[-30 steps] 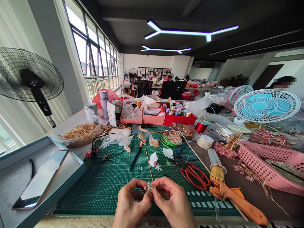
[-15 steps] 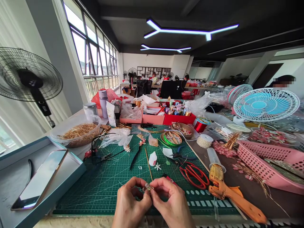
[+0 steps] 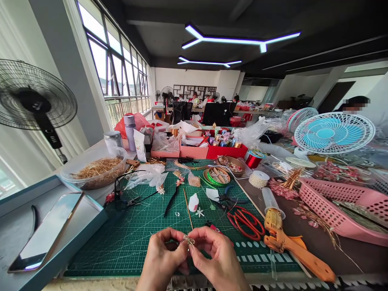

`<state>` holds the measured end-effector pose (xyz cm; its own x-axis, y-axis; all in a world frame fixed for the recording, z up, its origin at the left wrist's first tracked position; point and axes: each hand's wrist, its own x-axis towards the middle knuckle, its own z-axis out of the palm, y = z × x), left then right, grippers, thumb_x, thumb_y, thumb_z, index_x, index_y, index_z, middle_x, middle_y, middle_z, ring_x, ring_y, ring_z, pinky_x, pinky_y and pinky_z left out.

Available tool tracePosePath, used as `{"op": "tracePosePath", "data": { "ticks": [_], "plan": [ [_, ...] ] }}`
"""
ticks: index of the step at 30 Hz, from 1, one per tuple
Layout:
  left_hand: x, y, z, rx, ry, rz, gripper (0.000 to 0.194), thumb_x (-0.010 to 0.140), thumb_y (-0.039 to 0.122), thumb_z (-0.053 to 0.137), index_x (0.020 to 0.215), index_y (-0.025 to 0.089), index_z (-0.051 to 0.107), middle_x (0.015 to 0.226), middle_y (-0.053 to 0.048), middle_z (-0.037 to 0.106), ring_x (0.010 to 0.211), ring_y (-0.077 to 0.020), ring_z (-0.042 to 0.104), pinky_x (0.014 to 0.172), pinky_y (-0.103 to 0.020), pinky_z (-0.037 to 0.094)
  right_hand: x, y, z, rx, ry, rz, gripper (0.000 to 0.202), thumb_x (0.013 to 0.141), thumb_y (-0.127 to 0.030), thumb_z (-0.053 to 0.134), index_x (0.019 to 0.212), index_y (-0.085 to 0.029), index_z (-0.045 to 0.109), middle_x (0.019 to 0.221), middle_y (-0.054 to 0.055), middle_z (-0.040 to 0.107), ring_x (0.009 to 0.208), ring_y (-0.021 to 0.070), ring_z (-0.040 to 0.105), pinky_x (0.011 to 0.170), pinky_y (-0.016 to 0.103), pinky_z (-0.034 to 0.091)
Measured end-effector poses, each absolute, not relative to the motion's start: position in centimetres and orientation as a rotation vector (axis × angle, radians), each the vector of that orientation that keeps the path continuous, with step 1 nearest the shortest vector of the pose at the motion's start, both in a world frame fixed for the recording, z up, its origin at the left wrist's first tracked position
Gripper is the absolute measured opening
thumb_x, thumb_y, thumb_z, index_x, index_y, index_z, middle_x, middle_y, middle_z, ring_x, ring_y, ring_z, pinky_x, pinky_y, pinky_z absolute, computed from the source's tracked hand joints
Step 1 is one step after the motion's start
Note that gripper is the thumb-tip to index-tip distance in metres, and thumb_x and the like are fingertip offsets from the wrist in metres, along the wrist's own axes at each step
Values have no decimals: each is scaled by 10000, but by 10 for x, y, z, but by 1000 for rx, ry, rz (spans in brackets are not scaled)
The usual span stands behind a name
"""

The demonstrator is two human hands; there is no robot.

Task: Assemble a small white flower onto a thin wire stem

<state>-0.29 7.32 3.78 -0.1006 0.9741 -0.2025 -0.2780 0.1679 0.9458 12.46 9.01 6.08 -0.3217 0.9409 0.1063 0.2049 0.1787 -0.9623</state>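
Note:
Both hands meet low in the middle of the view, above the near edge of the green cutting mat (image 3: 121, 242). Between their fingertips is a small beaded wire flower (image 3: 188, 240), glassy and gold-toned. My left hand (image 3: 165, 252) pinches it from the left with thumb and index finger. From the right, my right hand (image 3: 214, 250) pinches it the same way. Just beyond the fingers lies a thin gold-brown stick (image 3: 188, 210). A small white bottle (image 3: 193, 203) stands beside it, with a white flower piece (image 3: 199, 212) and a clear gem (image 3: 177, 214) close by.
Red-handled scissors (image 3: 246, 223), pliers (image 3: 232, 197) and an orange glue gun (image 3: 291, 246) lie to the right. A pink basket (image 3: 342, 218) stands farther right. At left are a blue box (image 3: 93, 218) holding a phone (image 3: 48, 230) and a plastic bowl (image 3: 65, 171) of gold stems.
My fingers have shifted slightly on the beaded flower, and more of it shows between the fingertips. The whole view has moved a little, so things sit slightly farther left.

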Motion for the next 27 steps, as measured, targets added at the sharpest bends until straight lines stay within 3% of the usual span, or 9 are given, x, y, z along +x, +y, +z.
{"op": "tracePosePath", "data": {
  "ticks": [5, 15, 20, 27],
  "plan": [
    [-2, 73, 38, 816, 1170, 1305, 261, 597, 338, 728, 616, 126, 576, 383, 24, 574, 312, -90, 486, 369, -204, 412, 123, 90, 62, -1128, -1667, 1162, 115, 682, -205, 577, 771, -149, 624, 779, 75, 704, 685, 189, 660, 640, 277, 532],
    [1, 71, 42, 814, 1188, 1352, 182, 599, 246, 704, 599, 123, 569, 398, 37, 574, 321, -80, 499, 363, -186, 407, 120, 88, 59, -1178, -1674, 1066, 129, 681, -245, 557, 740, -149, 619, 744, 83, 685, 680, 208, 657, 647, 310, 540],
    [-2, 68, 50, 831, 1149, 1270, 239, 613, 320, 703, 640, 115, 584, 377, 43, 550, 312, -81, 488, 367, -189, 406, 124, 91, 58, -1188, -1604, 1194, 156, 668, -302, 577, 693, -151, 607, 663, 56, 651, 611, 186, 625, 582, 292, 517],
    [-5, 70, 46, 1055, 1372, 1217, 168, 561, 271, 667, 624, 122, 622, 489, -9, 605, 370, -118, 512, 355, -215, 384, 125, 93, 68, -1226, -1625, 1253, 163, 637, -303, 563, 663, -146, 597, 624, 51, 636, 563, 171, 597, 544, 280, 484]
  ]
}}
